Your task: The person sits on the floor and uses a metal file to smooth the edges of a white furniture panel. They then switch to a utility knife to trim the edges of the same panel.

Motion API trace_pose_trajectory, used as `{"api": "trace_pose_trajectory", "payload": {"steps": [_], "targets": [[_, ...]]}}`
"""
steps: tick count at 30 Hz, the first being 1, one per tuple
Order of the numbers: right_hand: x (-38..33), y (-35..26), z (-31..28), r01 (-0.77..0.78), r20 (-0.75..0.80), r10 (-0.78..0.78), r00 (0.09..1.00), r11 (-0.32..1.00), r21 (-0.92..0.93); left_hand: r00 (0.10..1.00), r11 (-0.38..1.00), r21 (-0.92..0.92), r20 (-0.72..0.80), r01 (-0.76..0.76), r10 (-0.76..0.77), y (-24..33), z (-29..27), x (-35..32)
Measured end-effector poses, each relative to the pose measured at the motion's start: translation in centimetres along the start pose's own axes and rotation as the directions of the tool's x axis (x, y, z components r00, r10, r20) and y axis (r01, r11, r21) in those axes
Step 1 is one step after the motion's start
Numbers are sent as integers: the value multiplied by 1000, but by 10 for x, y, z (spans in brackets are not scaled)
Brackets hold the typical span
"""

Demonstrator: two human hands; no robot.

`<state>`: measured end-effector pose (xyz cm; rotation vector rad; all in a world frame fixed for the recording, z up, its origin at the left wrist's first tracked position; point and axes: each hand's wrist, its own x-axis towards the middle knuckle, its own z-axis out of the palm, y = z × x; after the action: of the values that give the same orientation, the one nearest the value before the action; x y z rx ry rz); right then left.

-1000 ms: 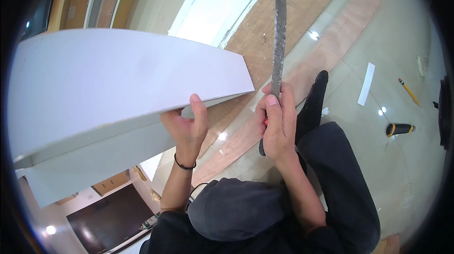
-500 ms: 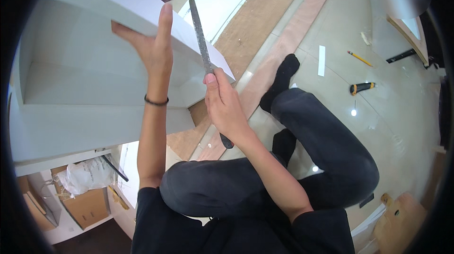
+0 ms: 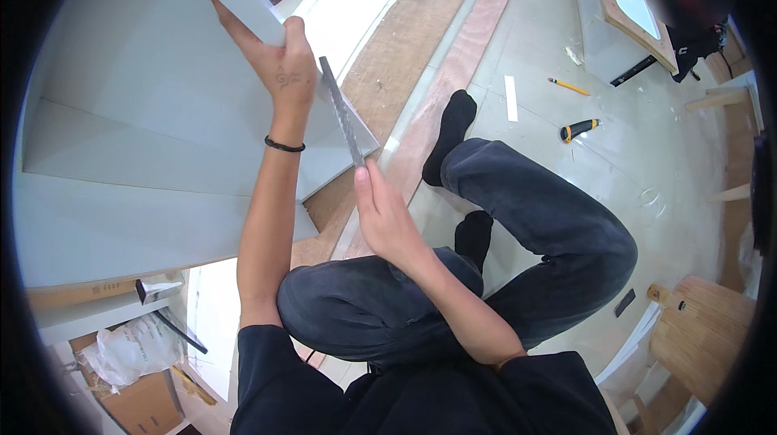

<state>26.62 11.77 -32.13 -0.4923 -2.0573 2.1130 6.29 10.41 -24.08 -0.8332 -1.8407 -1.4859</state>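
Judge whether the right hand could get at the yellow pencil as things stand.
Probably not directly: the right hand holds the grey file, and the yellow pencil lies on the floor beyond the bent right leg.

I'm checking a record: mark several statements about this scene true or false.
1. The right hand holds a file. True.
2. The left hand hangs free. False: it grips the white box by its edge.
3. A black band circles the left wrist. True.
4. The pencil lies on the floor. True.
5. The white strip lies right of the pencil. False: it lies to its left.
6. The person is barefoot. False: they wear black socks.
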Motion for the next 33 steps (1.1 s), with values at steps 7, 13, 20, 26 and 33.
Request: {"api": "trace_pose_trajectory", "payload": {"steps": [7, 13, 20, 26, 33], "targets": [[64, 5, -1, 10, -6, -11, 1000, 994, -109, 1000, 1000, -9, -4, -7, 7, -2, 0, -1], [8, -16, 2, -115, 10, 114, 993, 993, 24, 998, 998, 52, -63, -18, 21, -12, 0, -4], [62, -13, -2, -38, -4, 37, 999, 999, -35, 998, 1000, -22, -60, 21, -22, -7, 1, 2], [27, -17, -3, -254, 108, 251, 962, 967, 13, 996, 997, -69, -70, 45, -50, 3, 5, -3], [72, 10, 4, -1, -32, -3, 999, 993, -115, 999, 999, -20, -22, 46, -47, 5, 0, 1]]}}
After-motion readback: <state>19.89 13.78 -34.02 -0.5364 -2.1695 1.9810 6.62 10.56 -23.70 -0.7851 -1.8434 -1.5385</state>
